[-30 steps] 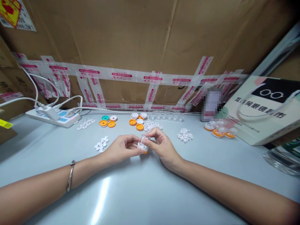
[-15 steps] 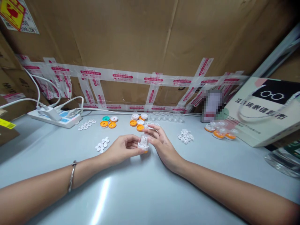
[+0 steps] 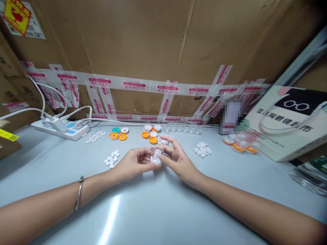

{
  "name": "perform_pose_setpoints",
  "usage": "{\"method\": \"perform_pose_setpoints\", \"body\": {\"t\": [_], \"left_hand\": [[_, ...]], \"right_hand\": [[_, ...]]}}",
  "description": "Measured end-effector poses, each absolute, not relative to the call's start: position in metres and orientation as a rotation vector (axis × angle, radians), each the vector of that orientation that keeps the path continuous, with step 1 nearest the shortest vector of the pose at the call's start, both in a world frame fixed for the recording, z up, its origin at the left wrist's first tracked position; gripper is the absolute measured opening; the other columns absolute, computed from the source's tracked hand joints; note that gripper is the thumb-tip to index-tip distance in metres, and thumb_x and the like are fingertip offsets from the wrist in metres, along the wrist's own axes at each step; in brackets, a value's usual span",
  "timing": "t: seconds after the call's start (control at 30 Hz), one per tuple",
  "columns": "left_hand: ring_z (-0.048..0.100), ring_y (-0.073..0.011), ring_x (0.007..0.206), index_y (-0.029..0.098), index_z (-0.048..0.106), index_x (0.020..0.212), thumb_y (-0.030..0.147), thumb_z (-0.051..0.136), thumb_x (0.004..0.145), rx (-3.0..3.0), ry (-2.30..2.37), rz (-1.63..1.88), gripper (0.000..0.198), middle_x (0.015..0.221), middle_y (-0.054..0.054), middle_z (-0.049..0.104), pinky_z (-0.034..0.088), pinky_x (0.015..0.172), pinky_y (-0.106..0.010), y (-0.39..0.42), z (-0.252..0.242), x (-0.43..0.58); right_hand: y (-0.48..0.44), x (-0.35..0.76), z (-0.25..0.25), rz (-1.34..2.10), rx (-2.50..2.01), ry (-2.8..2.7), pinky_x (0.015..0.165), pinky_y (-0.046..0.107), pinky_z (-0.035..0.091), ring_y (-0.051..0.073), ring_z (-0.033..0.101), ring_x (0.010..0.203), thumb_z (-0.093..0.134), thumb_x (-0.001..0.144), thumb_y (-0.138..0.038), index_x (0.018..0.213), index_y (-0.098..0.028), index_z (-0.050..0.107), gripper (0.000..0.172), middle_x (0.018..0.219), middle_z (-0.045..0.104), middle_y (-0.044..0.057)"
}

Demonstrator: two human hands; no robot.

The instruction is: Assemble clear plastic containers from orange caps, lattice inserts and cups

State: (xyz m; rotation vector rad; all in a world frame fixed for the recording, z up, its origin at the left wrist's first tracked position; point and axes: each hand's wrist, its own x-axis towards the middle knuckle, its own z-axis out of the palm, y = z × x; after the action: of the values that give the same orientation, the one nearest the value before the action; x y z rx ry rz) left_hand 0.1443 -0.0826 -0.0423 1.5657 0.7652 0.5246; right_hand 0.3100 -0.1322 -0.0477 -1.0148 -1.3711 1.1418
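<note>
My left hand (image 3: 131, 162) pinches the lower part of a small plastic assembly (image 3: 156, 159) between thumb and fingers. The piece has a clear cup-shaped top, a white ring and an orange base, and stands upright above the table. My right hand (image 3: 180, 165) closes on its clear top from the other side, thumb against the wall and index finger raised. Just behind the hands lie orange and white round caps (image 3: 153, 140) and small white lattice pieces (image 3: 162, 139), partly covered by my right fingers.
Clear cups (image 3: 181, 128) stand in a row at the back. White discs (image 3: 111, 158), more caps (image 3: 122, 137), white lattice pieces (image 3: 202, 149) and orange-based assemblies (image 3: 238, 147) lie around. A power strip (image 3: 61, 128) sits left, a paper bag (image 3: 286, 126) right, cardboard (image 3: 143, 41) behind.
My right thumb and fingers have shifted slightly on the clear top, which shows more of its open rim. My left hand keeps its hold. The view has moved a little.
</note>
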Motion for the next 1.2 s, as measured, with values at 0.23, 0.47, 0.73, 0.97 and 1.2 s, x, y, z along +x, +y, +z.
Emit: {"method": "perform_pose_setpoints", "body": {"t": [0.23,0.47,0.73,0.97,1.2], "left_hand": [[0.061,-0.014,0.07,0.013,0.056,0.087,0.03,0.075,0.063,1.484,0.745,0.571,0.035,0.075,-0.001,0.063,0.047,0.073,-0.029,-0.08,-0.049,0.144],[0.062,-0.0138,0.067,0.015,0.051,0.086,0.019,0.079,0.055,1.448,0.709,0.603,0.042,0.07,0.001,0.063,0.048,0.071,-0.03,-0.079,-0.049,0.145],[0.06,-0.0148,0.085,0.017,0.05,0.093,0.021,0.075,0.061,1.484,0.741,0.628,0.041,0.098,-0.004,0.057,0.047,0.08,-0.031,-0.085,-0.043,0.143],[0.061,-0.0161,0.079,0.016,0.053,0.09,0.032,0.065,0.074,1.603,0.792,0.534,0.026,0.079,-0.003,0.063,0.045,0.073,-0.029,-0.085,-0.04,0.143],[0.061,-0.0159,0.077,0.016,0.055,0.09,0.035,0.062,0.076,1.673,0.788,0.521,0.024,0.08,-0.003,0.064,0.044,0.07,-0.028,-0.086,-0.042,0.143]], "right_hand": [[-0.13,0.316,-0.047,0.951,-1.25,-1.549,0.081,0.033,0.041,0.017,0.05,0.09,0.068,0.068,-0.031,0.108,-0.023,0.045,0.047,0.1,0.051,0.004],[-0.135,0.318,-0.035,1.247,-1.188,-1.625,0.066,0.025,0.045,0.011,0.056,0.069,0.065,0.071,-0.025,0.094,-0.019,0.052,0.028,0.083,0.059,0.0],[-0.114,0.363,-0.01,0.882,-1.409,-1.632,0.059,0.025,0.045,0.014,0.058,0.065,0.069,0.062,-0.032,0.086,-0.018,0.053,0.032,0.078,0.061,0.001],[-0.09,0.488,0.01,0.058,-2.221,-1.675,0.057,0.027,0.043,0.02,0.06,0.069,0.064,0.063,-0.035,0.082,-0.019,0.057,0.026,0.078,0.065,0.004],[-0.083,0.538,-0.017,0.086,-2.444,-1.729,0.061,0.03,0.043,0.026,0.063,0.076,0.066,0.057,-0.025,0.095,-0.018,0.064,0.039,0.084,0.069,0.008]]}}
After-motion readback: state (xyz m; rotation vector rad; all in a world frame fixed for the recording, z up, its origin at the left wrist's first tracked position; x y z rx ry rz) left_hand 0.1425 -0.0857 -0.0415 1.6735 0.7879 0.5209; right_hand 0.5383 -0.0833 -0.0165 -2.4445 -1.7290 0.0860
